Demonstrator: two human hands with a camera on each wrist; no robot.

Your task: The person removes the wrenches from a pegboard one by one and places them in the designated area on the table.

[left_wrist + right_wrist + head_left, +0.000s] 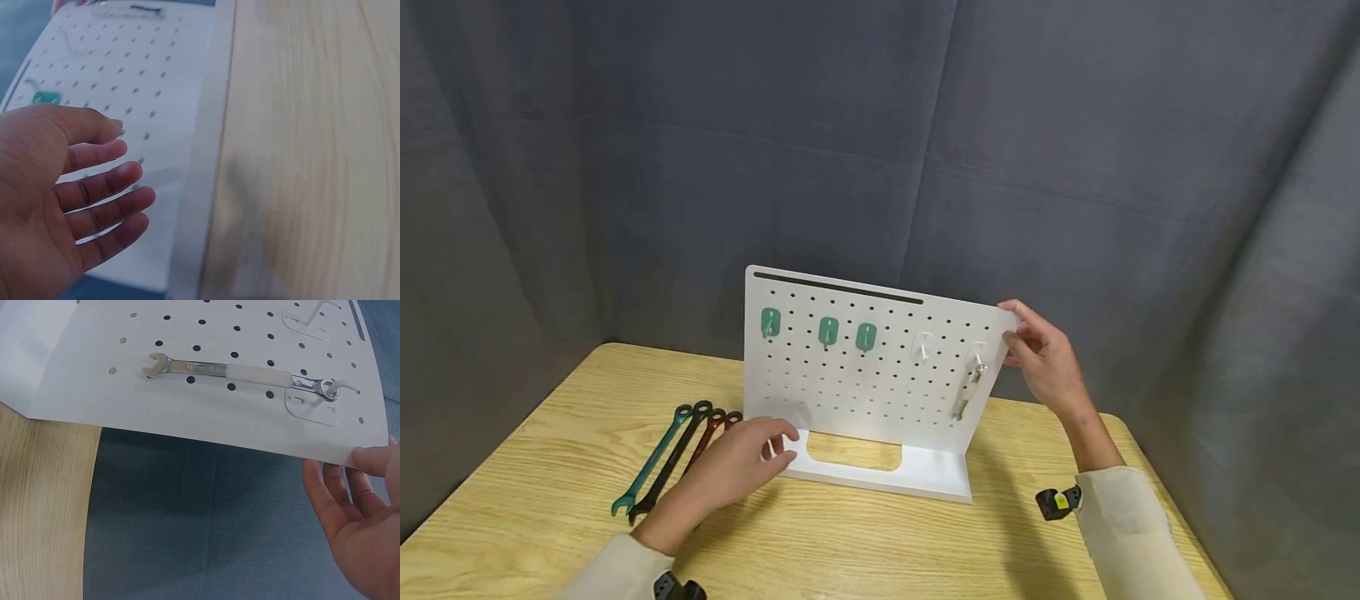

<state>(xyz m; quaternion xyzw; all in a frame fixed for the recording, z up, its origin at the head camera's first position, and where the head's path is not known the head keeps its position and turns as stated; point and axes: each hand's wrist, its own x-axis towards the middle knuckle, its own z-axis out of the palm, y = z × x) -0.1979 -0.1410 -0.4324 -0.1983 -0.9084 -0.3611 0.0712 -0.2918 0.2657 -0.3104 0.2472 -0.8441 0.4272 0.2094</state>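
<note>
A white pegboard (880,375) stands on a flat base on the table. At its upper right corner, my right hand (1047,362) pinches the edge between thumb and fingers, as the right wrist view shows. One silver combination wrench (240,372) hangs by its ring end from a white hook (312,406) on the right side of the board. My left hand (745,458) hovers by the lower left of the board and base, fingers loosely bent and holding nothing. Three green hooks (828,331) and another white hook (922,348) are fixed in the board's upper part.
Left of the board, several combination wrenches lie side by side, among them a teal one (651,462) and a black one (670,462); my left hand and forearm partly cover the red ones (707,433). The wooden table (880,550) backs onto a grey curtain (760,167).
</note>
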